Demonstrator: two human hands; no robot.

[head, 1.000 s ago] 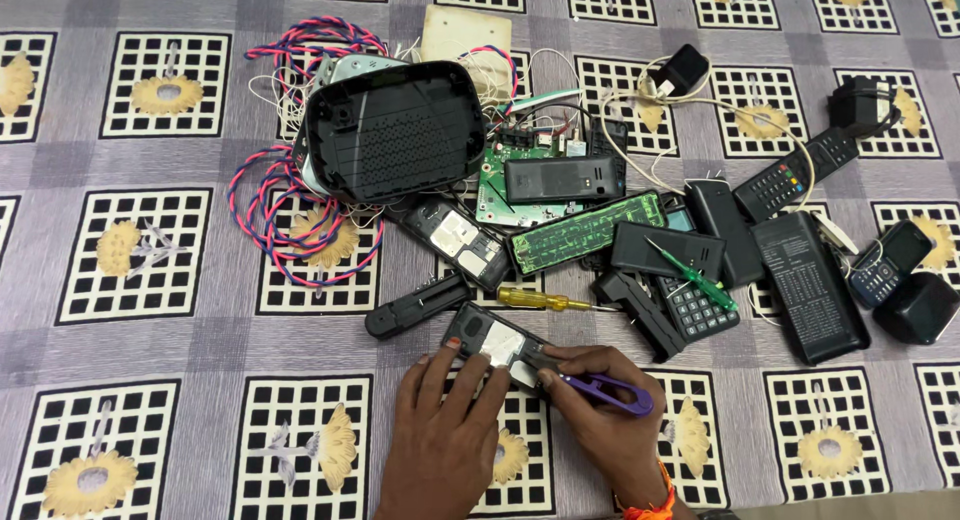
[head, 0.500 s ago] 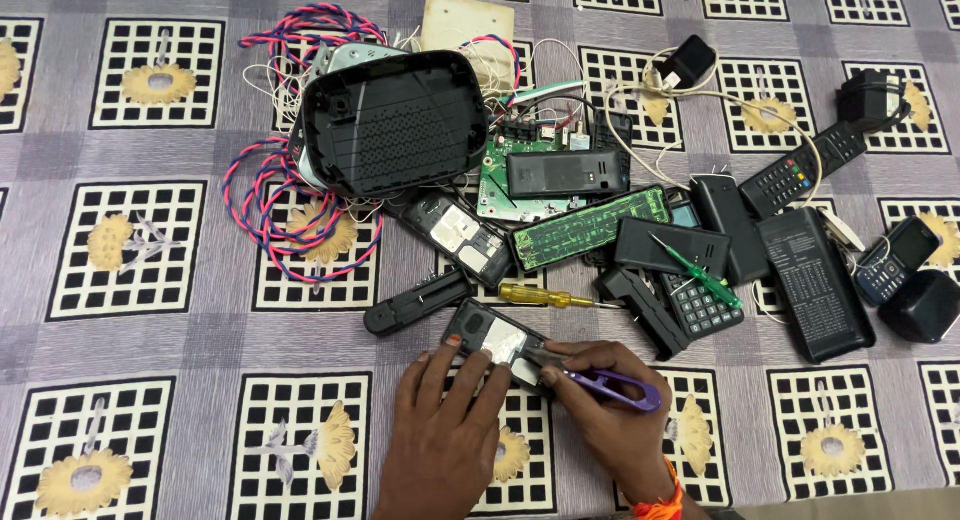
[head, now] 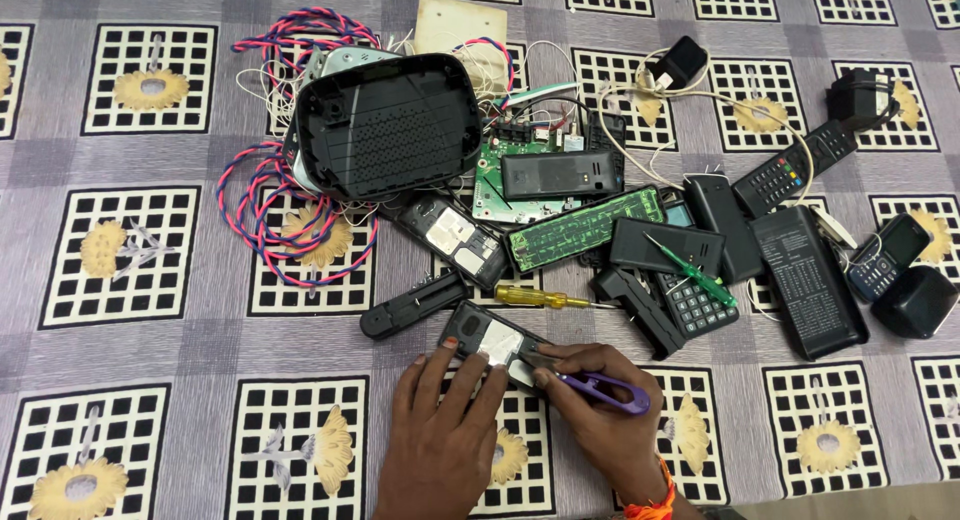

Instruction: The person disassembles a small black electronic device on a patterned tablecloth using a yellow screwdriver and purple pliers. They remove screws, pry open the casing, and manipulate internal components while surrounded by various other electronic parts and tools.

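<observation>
Surface: I look down on a desk (head: pixel 120 350) under a grey-violet cloth with black-and-white grid squares and pale yellow flowers; a heap of gutted electronics lies across its upper middle.
Left hand: my left hand (head: pixel 445 435) lies flat, fingers spread, pressing on the near edge of an opened phone body (head: pixel 492 340); its grip is open, pinning the thing down and not wrapped around it.
Right hand: my right hand (head: pixel 600 420) has its grip closed on a purple-handled tool (head: pixel 605 390), whose tip meets the right end of the phone body; an orange band sits at the wrist.
Phone body: dark, back cover off, a silvery patch inside; it lies tilted on the cloth at the near side of the heap, between my two hands.
Just beyond it: a yellow-handled screwdriver (head: pixel 530 298) lies flat; a black slim casing (head: pixel 415 305) rests to its left.
Heap: a large black vented shell (head: pixel 385 125) sits atop pink-and-blue twisted wire (head: pixel 270 210); a green circuit board (head: pixel 585 228) lies to its right; another opened phone (head: pixel 452 240) lies between them.
Right side: a green screwdriver (head: pixel 690 270) rests across a black calculator (head: pixel 695 302); a long black remote back (head: pixel 808 280) and a small keypad phone (head: pixel 885 255) lie farther out.
</observation>
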